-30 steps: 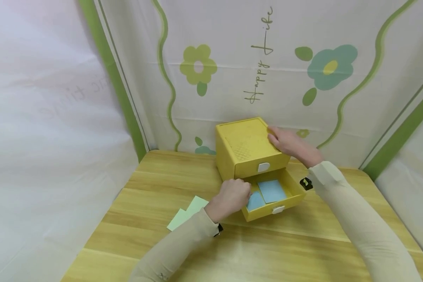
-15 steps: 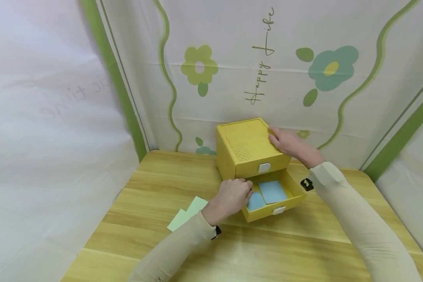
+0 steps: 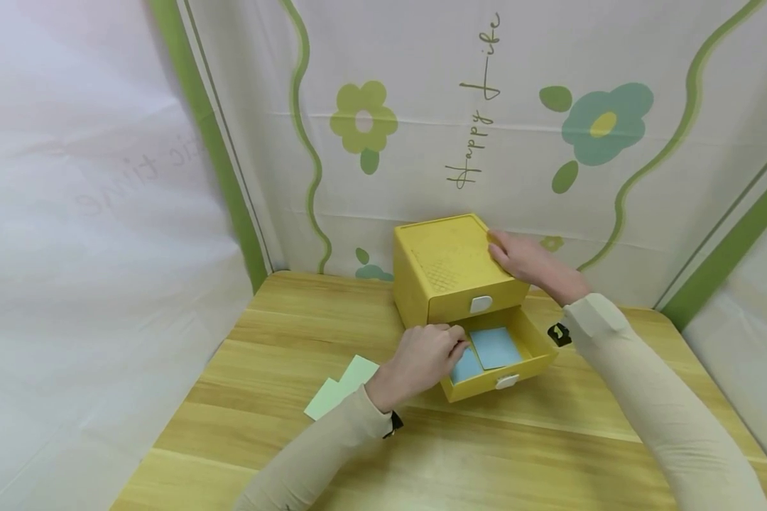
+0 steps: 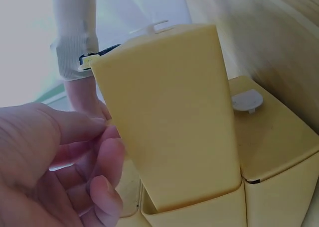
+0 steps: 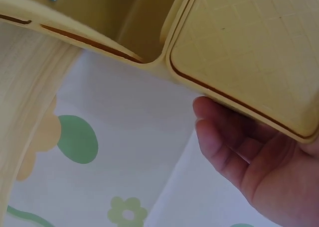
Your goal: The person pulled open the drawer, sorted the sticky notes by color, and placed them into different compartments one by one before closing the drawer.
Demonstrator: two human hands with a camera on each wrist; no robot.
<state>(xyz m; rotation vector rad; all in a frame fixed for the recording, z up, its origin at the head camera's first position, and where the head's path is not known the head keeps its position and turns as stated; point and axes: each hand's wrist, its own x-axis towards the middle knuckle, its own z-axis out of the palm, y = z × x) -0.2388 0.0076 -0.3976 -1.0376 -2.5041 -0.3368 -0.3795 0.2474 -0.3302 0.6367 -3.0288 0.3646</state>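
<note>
A yellow drawer cabinet (image 3: 450, 252) stands at the back of the table, with a drawer (image 3: 530, 348) pulled out of it. Blue paper notes (image 3: 495, 348) lie in that drawer. My left hand (image 3: 422, 360) is over the drawer's left side, fingers bent and fingertips inside the rim. In the left wrist view, thumb and forefinger come together beside the drawer (image 4: 169, 117); whether anything is between them cannot be made out. My right hand (image 3: 518, 257) grips the cabinet's upper right edge. In the right wrist view its bent fingers (image 5: 224, 137) lie along the cabinet's side; the thumb is hidden.
Light green paper notes (image 3: 345, 383) lie on the wooden table (image 3: 281, 355), partly behind the left forearm. Closed drawers with white handles (image 4: 247, 100) flank the open one. A patterned white curtain (image 3: 422, 142) hangs close behind the cabinet.
My left hand has shifted slightly rightward, its fingertips further over the open drawer. My right hand keeps its place on the cabinet, and the notes lie as before.
</note>
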